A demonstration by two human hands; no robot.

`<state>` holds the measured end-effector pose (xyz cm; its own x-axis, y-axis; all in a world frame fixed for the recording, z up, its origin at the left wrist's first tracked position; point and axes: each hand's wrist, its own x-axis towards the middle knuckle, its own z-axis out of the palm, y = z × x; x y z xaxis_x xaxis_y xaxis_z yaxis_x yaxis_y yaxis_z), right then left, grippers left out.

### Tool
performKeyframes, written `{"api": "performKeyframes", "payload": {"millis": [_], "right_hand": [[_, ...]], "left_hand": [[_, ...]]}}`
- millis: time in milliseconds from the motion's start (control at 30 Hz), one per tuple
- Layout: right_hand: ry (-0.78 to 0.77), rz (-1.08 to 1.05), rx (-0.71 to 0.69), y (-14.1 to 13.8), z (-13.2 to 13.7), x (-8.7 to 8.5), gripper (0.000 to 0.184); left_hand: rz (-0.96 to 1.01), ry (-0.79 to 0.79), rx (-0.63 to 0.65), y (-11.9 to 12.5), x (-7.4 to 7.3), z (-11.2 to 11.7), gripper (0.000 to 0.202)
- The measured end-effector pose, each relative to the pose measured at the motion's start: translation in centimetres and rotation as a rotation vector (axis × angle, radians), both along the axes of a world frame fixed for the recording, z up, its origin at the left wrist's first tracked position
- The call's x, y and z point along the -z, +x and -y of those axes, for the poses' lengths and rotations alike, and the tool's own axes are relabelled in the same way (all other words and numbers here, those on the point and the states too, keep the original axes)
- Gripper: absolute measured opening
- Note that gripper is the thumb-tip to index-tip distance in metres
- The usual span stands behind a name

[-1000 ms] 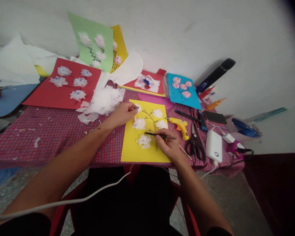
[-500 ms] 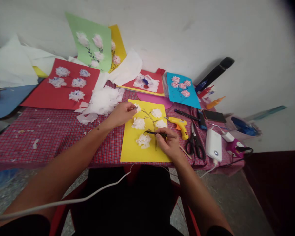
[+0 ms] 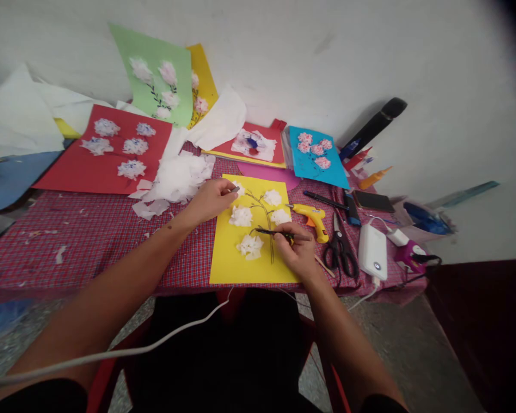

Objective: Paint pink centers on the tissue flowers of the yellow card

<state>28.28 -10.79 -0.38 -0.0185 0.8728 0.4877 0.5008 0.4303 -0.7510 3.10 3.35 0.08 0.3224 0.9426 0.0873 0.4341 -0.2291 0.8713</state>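
Our right fingers (image 3: 278, 235) grasp a dark pen, and our left fingers (image 3: 231, 188) pinch a small grey piece over the upper left edge of a yellow sheet. Under both hands spreads the worktop (image 3: 98, 229), covered in red checked cloth. Well left of our left fingers, a large red sheet (image 3: 98, 173) carries five white-and-violet flowers. The yellow sheet (image 3: 227, 252) lies below our fingers, with our right hand over its right side; it bears five white paper flowers and a dark drawn stem that branches among them. Farther beyond our left fingers, a green sheet (image 3: 153, 50) stands against the wall. Just beyond our left hand rests a heap of white tissue (image 3: 183, 175). Past our right fingers, farther back, a blue sheet (image 3: 333, 169) leans with its pink-and-white flowers. Right of our right fingers lie black scissors (image 3: 337, 251), then a white power bank (image 3: 372, 252). Just beyond those fingers is a yellow glue gun (image 3: 313, 214). The dark pen (image 3: 266, 232) points left from our right fingers, its tip by a curved line above the lowest flower. Smallest is the small grey piece (image 3: 235, 189), too tiny to identify.
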Motion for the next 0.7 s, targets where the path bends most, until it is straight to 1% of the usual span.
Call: {"api": "performKeyframes", "payload": {"millis": [100,233,433,567,700], "right_hand": [[-0.012,0.007,-0.015,-0.01,0.01,0.04,0.007],[0.002,-0.019,0.060,0.07,0.01,0.18,0.006],[-0.037,0.014,-0.023,-0.07,0.14,-0.05,0.007],[-0.043,0.005,0.040,-0.09,0.03,-0.17,0.007],[-0.036,0.003,0.104,0.10,-0.13,0.04,0.006]], "left_hand": [[-0.010,0.006,-0.004,0.02,-0.18,0.11,0.024],[-0.011,-0.008,-0.012,0.08,-0.39,0.22,0.023],[-0.017,-0.025,-0.027,0.15,-0.14,0.06,0.025],[-0.022,-0.024,-0.027,0.12,-0.13,0.05,0.024],[-0.038,-0.017,-0.029,0.07,-0.42,0.17,0.024]]}}
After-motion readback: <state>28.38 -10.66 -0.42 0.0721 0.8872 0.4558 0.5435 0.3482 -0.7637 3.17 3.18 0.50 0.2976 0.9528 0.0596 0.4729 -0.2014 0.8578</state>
